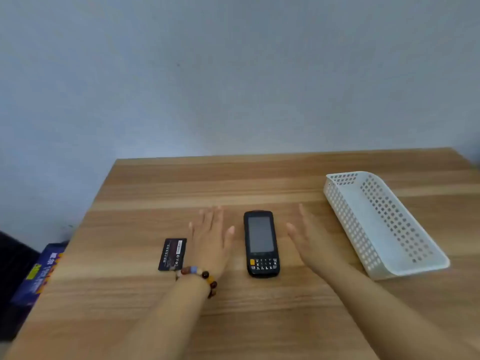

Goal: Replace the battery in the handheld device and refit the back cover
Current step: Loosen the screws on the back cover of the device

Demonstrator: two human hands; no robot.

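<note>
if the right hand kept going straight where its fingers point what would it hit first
Looks free: the right hand points away between the handheld device and white basket, over bare table toward the wall, though its height is unclear.

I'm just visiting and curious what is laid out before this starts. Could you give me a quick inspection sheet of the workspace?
Surface: wood-grain table.
Job's things: handheld device lying screen up in the middle; battery, flat and black, lying apart to its left.
Clutter: white perforated basket on the right side of the table.
Hands: left hand and right hand either side of the device, fingers straight, holding nothing; bead bracelet on the left wrist.
Cables: nothing seen.
Surroundings: plain grey wall behind; blue box beyond the table's left edge.
</note>
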